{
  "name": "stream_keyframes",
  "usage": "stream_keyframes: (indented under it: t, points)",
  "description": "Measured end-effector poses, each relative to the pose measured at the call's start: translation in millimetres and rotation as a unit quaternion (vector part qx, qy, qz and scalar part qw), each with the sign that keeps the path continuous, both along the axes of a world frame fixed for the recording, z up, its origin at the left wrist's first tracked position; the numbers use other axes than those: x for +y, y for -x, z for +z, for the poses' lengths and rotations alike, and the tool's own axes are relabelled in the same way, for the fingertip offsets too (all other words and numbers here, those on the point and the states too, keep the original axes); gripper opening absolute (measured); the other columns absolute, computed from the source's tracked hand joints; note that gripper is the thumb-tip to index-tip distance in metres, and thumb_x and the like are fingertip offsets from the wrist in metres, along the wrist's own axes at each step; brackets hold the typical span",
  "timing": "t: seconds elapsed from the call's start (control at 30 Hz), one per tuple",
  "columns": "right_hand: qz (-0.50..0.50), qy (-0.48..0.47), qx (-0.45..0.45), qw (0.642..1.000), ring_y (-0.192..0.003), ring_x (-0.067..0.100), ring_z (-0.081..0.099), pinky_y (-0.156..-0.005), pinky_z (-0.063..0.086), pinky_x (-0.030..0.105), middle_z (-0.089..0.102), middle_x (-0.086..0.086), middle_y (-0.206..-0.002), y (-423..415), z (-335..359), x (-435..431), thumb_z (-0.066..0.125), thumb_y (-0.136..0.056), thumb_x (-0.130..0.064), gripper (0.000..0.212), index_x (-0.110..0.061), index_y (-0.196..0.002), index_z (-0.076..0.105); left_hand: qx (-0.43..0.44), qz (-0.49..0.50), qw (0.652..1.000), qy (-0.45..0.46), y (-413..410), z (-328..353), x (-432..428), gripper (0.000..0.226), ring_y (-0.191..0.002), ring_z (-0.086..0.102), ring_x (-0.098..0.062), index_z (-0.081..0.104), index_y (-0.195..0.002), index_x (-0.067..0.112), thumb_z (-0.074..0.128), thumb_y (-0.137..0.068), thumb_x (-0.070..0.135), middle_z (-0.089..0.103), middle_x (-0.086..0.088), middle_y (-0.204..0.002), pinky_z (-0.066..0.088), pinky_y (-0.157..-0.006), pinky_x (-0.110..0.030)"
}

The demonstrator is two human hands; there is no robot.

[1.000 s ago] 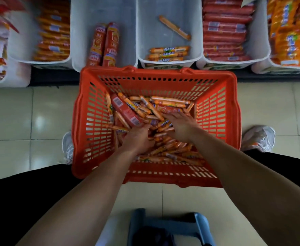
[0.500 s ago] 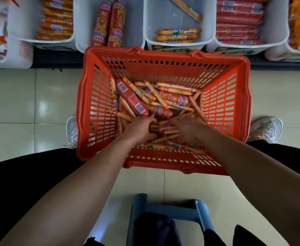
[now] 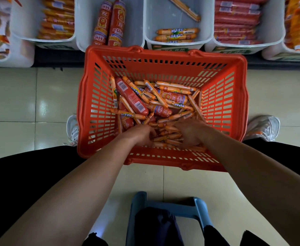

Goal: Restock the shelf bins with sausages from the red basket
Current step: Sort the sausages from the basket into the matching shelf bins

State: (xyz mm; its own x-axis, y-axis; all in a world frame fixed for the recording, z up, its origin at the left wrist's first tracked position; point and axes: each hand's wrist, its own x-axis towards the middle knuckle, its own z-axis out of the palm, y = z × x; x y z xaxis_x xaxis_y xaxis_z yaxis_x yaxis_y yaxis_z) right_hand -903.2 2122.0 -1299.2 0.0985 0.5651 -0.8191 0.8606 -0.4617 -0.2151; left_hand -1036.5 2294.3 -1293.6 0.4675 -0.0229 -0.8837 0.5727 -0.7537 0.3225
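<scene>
tiled floor (image 3: 30,103) | red basket (image 3: 99,107): thin orange sausages (image 3: 174,89) jumbled | left hand (image 3: 140,134), right hand (image 3: 190,132): grip unclear

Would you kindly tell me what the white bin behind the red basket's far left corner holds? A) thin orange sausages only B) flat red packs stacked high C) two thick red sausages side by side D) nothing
C: the white bin behind the red basket holds just two thick red sausages, lying side by side.
</scene>
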Motion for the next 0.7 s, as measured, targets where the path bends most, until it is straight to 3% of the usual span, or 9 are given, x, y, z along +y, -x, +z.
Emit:
stream_keyframes:
  t: [0.17, 0.33, 0.47, 0.7]
  points:
    - [0.02, 0.025, -0.001, 0.999, -0.131, 0.026, 0.047, -0.104, 0.045, 0.045, 0.045, 0.003, -0.15, -5.2, -0.7, -0.3, 0.081, -0.063, -0.063, 0.106, -0.024, -0.15, 0.033, 0.006, -0.006, 1.0, 0.009, -2.0, -0.6, 0.7, 0.056, -0.12, 0.056, -0.024, 0.055, -0.14, 0.024, 0.074, -0.087, 0.031, 0.057, -0.002, -0.138, 0.048, -0.09, -0.031]
    - [0.055, -0.023, -0.029, 0.998, -0.134, 0.025, 0.046, -0.106, 0.04, 0.039, 0.045, 0.002, -0.151, -2.6, 0.0, -1.5, 0.078, -0.065, -0.063, 0.103, -0.025, -0.149, 0.033, 0.016, -0.039, 0.999, 0.021, -5.2, 1.0, 0.7, 0.051, -0.116, 0.059, -0.023, 0.058, -0.137, 0.022, 0.073, -0.088, 0.027, 0.061, -0.001, -0.133, 0.051, -0.092, -0.034]
    - [0.057, -0.032, -0.035, 0.997, -0.12, 0.024, 0.057, -0.1, 0.047, 0.04, 0.06, 0.001, -0.134, -1.5, -3.3, 0.8, 0.078, -0.064, -0.064, 0.095, -0.028, -0.144, 0.04, 0.022, -0.033, 0.998, 0.041, -3.8, -0.3, 6.9, 0.044, -0.114, 0.059, -0.021, 0.063, -0.131, 0.024, 0.073, -0.088, 0.027, 0.062, 0.001, -0.131, 0.051, -0.095, -0.036]
    - [-0.067, -0.069, 0.02, 0.995, -0.13, 0.027, 0.049, -0.104, 0.041, 0.038, 0.053, 0.004, -0.144, -5.0, -4.2, -7.1, 0.076, -0.069, -0.062, 0.104, -0.036, -0.152, 0.019, 0.059, -0.04, 0.996, 0.063, -0.5, 3.5, 8.2, 0.045, -0.112, 0.054, -0.02, 0.06, -0.136, 0.026, 0.067, -0.093, 0.038, 0.057, 0.002, -0.133, 0.041, -0.086, -0.03]
